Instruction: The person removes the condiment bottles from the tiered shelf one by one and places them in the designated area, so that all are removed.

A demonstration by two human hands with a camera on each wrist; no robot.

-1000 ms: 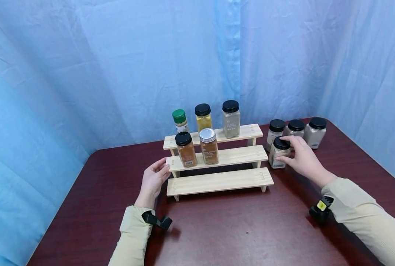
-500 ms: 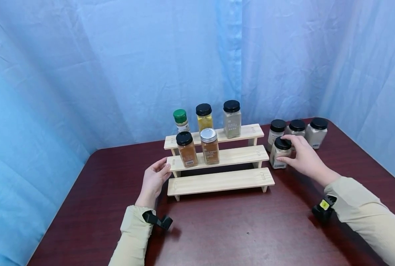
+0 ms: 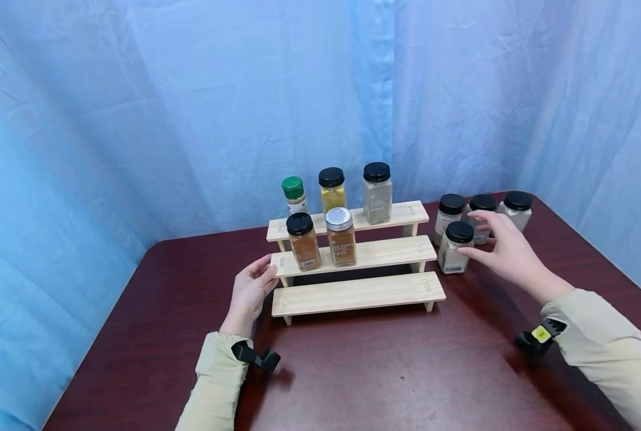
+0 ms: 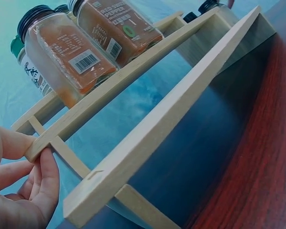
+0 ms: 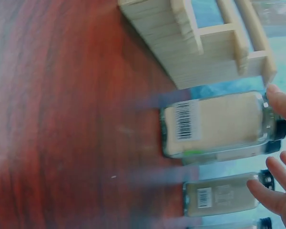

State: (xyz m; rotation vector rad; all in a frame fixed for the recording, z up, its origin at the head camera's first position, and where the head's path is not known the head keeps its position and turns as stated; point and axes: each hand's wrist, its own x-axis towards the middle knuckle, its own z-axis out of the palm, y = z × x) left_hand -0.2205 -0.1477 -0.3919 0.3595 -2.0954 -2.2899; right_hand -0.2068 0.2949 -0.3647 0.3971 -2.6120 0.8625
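In the head view my left hand [image 3: 249, 293] pinches the left end of the middle step of a three-step wooden spice rack [image 3: 390, 252]. The left wrist view shows its thumb [image 4: 16, 144] on top and fingers beneath the board. My right hand [image 3: 506, 248] is spread beside a black-lidded spice jar [image 3: 452, 258] of pale powder, which stands upright on the table right of the rack. Its thumb overlaps the jar's side in the head view, while the fingers are apart from the lid. A brown spice jar [image 3: 305, 250] and a silver-lidded red sweet pepper jar [image 3: 342, 248] stand on the middle step.
The top step bears a green-capped bottle [image 3: 293, 190], a yellow spice jar [image 3: 333, 194] and a black pepper jar [image 3: 377, 200]. Three more black-lidded jars stand behind the pale one, including a far right jar [image 3: 516, 216]. Blue curtains [image 3: 218, 120] surround the dark red table [image 3: 353, 371].
My right hand has let go of the pale powder jar and drawn back to the right, its fingers spreading. The jar stays in place, and the left hand keeps its hold on the rack.
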